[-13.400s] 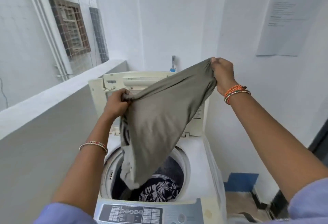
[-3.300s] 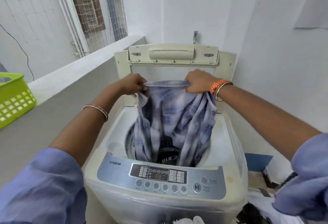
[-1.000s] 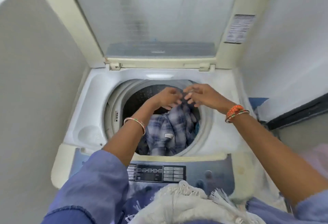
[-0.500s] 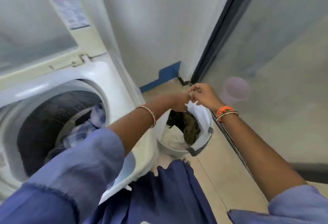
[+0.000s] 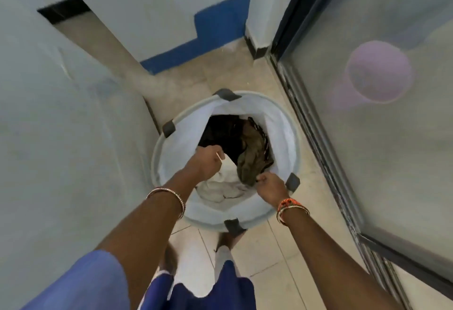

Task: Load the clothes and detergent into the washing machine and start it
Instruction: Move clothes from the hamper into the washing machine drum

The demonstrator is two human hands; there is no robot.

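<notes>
Head view, Operator A: Report the step in hand.

Operator B: Clothes pickup. Landmark: the white laundry basket (image 5: pixel 282 123), standing on the tiled floor (image 5: pixel 257 248). Both hands are inside its rim. The left hand (image 5: pixel 207 163) is curled down onto the white cloth (image 5: pixel 225 187) at the basket's near-left side; whether it has a firm grip cannot be told. The right hand (image 5: pixel 268 184) pinches the edge of the olive garment (image 5: pixel 252 162) at the near-right side. A dark garment (image 5: pixel 223 133) lies at the far side of the pile.

Operator A: Washing machine position?

Operator B: Only a pale panel (image 5: pixel 61 125) shows left of the basket, probably the machine's side. The tub and controls are out of frame.

Operator A: Requirement for the next move?

Operator B: As judged: secure one garment, lift it clear of the rim, carry it left to the tub. Detergent is not visible; loading is unfinished.

Operator A: Surroundings?

Operator B: Beige tiles under the basket. White wall with a blue painted band (image 5: pixel 215 32) beyond it. A dark-framed glass door (image 5: pixel 367 162) runs along its right.
</notes>
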